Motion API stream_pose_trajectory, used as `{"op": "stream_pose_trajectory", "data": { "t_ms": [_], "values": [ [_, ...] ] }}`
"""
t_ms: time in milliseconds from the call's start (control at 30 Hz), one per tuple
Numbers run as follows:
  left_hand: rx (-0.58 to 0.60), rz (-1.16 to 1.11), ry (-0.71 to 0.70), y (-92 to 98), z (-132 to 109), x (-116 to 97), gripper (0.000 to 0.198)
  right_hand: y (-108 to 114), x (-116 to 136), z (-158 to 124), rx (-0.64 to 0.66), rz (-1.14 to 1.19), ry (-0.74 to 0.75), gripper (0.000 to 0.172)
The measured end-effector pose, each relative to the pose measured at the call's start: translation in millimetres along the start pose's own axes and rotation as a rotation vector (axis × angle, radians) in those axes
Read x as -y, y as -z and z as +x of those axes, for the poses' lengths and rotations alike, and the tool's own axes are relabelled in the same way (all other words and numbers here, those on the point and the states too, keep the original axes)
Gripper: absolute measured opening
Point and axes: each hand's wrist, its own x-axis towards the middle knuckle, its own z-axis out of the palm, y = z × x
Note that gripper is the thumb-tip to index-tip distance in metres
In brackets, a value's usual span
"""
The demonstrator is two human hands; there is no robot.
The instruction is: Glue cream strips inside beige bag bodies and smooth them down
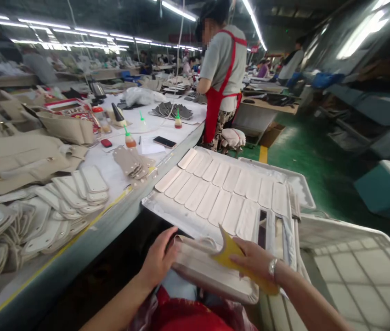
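As the left hand [159, 258] grasps one end, we list: beige bag piece [202, 261], probably light, semi-stiff, best held by edges; springy-looking yellow sheet [227, 248], gripped by right hand [255, 259].

Green floor [313, 149] is running down the right side, shining in patches; short yellow floor stripe [263, 154] is showing past the near desk [185, 130]. That desk is stretching away at left, white-topped, yellow strip [60, 248] following its edge. Behind, wood-topped desk [287, 109] is standing near a padded stool [233, 138]. More desks are filling the far left, blurring. Long ceiling lights [177, 10] are glowing in rows; dark ceiling is showing between. Upper right, bright slanted panel [363, 34] is glaring, window or lamp, can't tell.
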Motion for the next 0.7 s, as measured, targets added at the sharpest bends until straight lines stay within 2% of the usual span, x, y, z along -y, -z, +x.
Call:
{"op": "stream_pose_trajectory", "data": {
  "t_ms": [33,100,167,233,333,500,700],
  "values": [
    [-0.034,-0.156,0.131,5.8,0,9,0.046,5,7,10,0.046,-0.162,-0.001,0.03],
    [0.006,-0.431,0.297,5.7,3,22,0.047,8,25,32,0.043,-0.456,0.005,0.033],
    [0.039,-0.57,0.349,-4.2,5,26,0.049,2,44,54,0.0,-0.651,0.006,0.031],
    [0.009,-0.614,0.36,-14.9,6,26,0.051,-13,62,75,-0.058,-0.776,0.001,0.03],
    [-0.013,-0.668,0.391,-21.5,3,25,0.055,-40,79,102,-0.183,-0.947,0.113,0.041],
    [-0.01,-0.646,0.458,-17.3,-2,31,0.057,-68,89,133,-0.253,-1.034,0.432,0.048],
    [-0.022,-0.574,0.452,-19.6,-2,47,0.067,-75,98,145,-0.16,-1.044,0.613,0.055]
  ]
}}
